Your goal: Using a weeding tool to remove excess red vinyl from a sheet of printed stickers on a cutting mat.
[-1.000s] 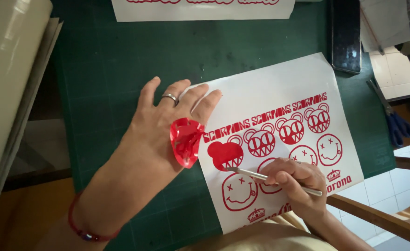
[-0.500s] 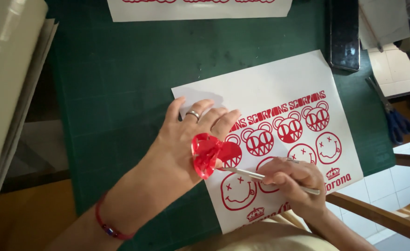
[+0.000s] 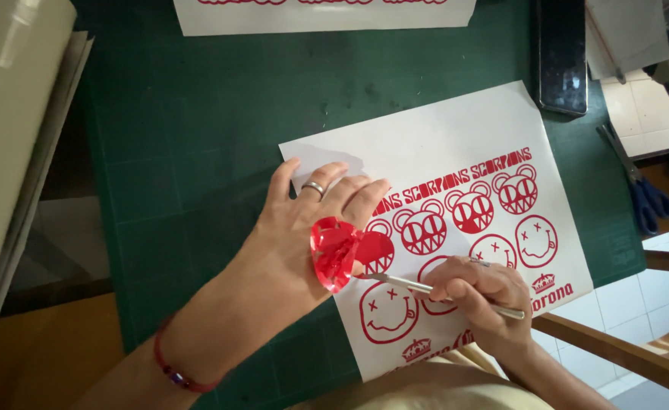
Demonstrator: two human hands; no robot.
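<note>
My left hand (image 3: 304,228) lies flat on the white sticker sheet (image 3: 456,144), fingers spread toward its upper left corner, a ring on one finger. A crumpled wad of red vinyl scrap (image 3: 334,254) sticks to the back of that hand. My right hand (image 3: 478,296) grips a thin metal weeding tool (image 3: 406,283) like a pen. Its tip touches a red vinyl piece (image 3: 376,250) at the wad's edge, over the sheet's red bear and smiley designs.
The sheet rests on a green cutting mat (image 3: 198,137). Another white sheet (image 3: 319,14) lies at the mat's top edge. A black phone (image 3: 562,57) and blue-handled scissors (image 3: 642,186) sit to the right. A beige board (image 3: 12,129) leans at left.
My left hand slid right onto the sticker sheet, carrying the red wad with it. My right hand stayed put, and the tool tip now meets the wad.
</note>
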